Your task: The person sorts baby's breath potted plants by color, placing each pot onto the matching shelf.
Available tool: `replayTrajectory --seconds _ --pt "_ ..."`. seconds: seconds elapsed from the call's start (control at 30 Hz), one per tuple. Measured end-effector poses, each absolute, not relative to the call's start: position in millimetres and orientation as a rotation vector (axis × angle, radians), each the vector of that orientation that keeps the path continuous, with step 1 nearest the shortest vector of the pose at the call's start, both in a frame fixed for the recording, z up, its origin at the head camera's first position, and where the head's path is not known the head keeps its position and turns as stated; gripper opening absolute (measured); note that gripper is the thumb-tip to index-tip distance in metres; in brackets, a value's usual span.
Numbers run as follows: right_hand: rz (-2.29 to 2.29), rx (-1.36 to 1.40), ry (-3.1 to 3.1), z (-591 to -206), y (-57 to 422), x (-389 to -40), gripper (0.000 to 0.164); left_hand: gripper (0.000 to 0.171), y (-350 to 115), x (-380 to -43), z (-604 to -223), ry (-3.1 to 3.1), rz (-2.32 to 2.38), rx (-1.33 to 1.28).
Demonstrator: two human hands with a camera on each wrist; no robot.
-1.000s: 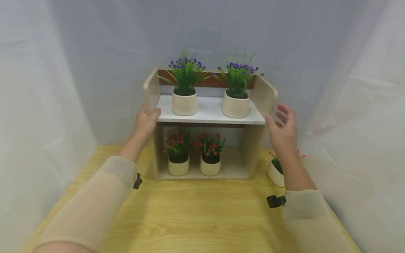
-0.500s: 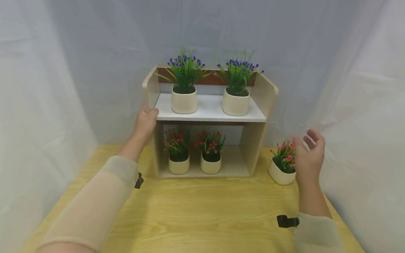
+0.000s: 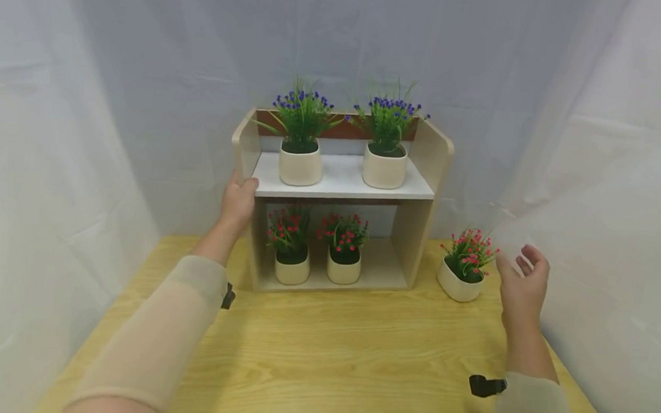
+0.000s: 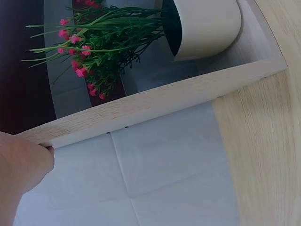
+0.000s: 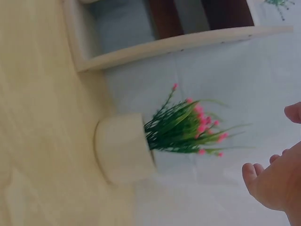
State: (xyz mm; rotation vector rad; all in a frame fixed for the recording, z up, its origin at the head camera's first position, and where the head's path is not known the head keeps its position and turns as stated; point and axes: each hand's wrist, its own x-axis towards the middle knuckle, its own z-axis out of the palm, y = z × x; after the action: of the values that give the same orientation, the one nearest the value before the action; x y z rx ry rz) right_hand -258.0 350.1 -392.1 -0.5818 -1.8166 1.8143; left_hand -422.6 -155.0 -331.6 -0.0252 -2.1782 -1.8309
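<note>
Pink-flowered pot [image 3: 460, 281]: light, top-heavy; grip its cream body, not stems. Right hand [image 3: 523, 286] hovers beside, fingers loose; left hand [image 3: 238, 199] grips shelf [image 3: 428, 150].

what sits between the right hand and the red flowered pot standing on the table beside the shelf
Nothing visible. The right hand hovers open just right of the cream pot with red flowers on the wooden table, with only a bare gap between them. The left hand holds the side of the light wooden two-tier shelf, well apart.
</note>
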Motion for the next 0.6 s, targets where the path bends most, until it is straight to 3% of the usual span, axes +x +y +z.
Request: replayTrajectory --seconds 0.6 --pt "1.644 -0.509 -2.368 -472.0 380.7 -285.9 0.110 0.064 -157.7 -419.8 -333.4 -2.181 -1.844 -0.070"
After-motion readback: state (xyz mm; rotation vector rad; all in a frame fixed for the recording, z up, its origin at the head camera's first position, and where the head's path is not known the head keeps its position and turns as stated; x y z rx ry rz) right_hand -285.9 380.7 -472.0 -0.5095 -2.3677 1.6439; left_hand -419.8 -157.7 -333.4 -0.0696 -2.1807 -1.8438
